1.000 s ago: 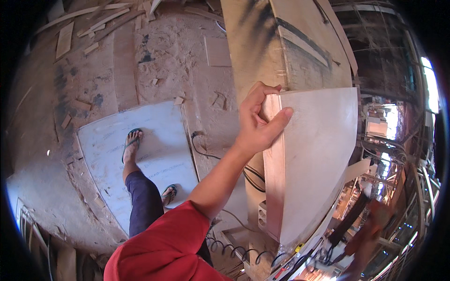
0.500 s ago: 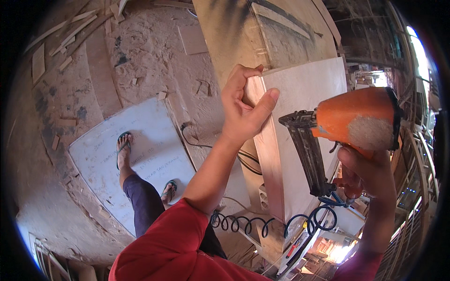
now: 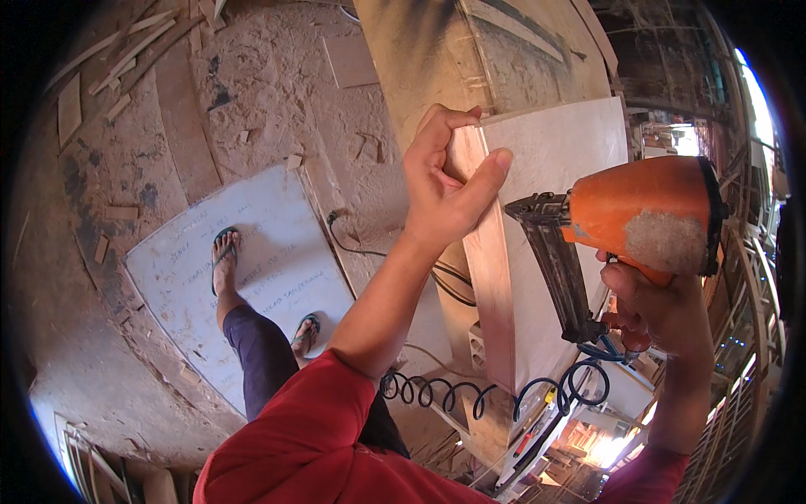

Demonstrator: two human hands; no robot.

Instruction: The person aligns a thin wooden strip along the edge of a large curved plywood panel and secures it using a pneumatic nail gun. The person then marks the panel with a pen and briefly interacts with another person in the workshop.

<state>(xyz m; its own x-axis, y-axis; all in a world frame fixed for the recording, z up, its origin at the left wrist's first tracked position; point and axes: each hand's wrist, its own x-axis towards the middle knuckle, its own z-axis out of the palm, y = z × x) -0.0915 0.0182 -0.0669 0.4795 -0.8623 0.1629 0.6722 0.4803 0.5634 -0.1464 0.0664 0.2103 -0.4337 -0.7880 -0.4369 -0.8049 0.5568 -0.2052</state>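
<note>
Plywood panel (image 3: 554,252) fills the centre right of the frame, standing upright, its pale face turned right and its narrow edge toward the camera. An orange nail gun (image 3: 630,227) at right points its black nose at that face. The right hand (image 3: 651,307) has its grip wrapped shut around the gun's handle; the left hand (image 3: 449,181) pinches the panel's top edge at upper centre, thumb on one side and fingers on the other. Those fingers sit near the nose, so a nail driven close to the edge could break out and strike them. The coiled air hose (image 3: 453,393) at lower centre could snag and jerk the aim.
</note>
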